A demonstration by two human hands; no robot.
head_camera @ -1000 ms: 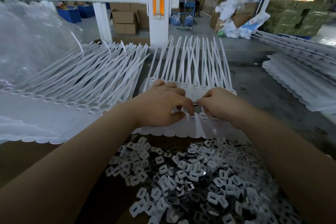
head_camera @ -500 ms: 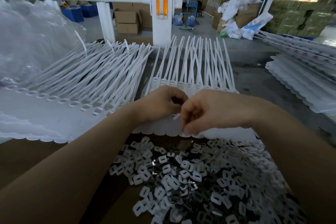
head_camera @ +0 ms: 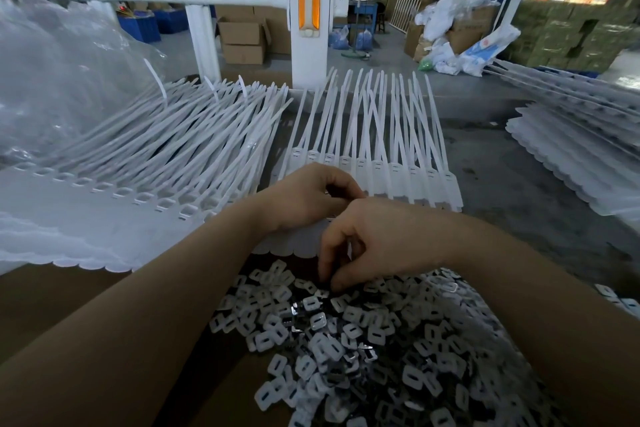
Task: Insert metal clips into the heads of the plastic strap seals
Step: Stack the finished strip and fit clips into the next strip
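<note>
Mid-job: right hand (head_camera: 377, 246) pinches into the clips (head_camera: 346, 340) pile, left hand (head_camera: 304, 198) curled on the seals (head_camera: 398, 173), contents unclear; many remain.

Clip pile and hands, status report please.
Right hand fingertips down in clip pile, picking. Left hand curled over strap seals. Nothing blocking.

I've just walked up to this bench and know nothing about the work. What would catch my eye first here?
Probably the big heap of small metal clips spilling across the near edge of the bench, with the right hand dipping its fingertips into its far edge. Just beyond, the left hand rests curled on a row of white plastic strap seals whose long tails fan away toward a white post with an orange reflector.
</note>
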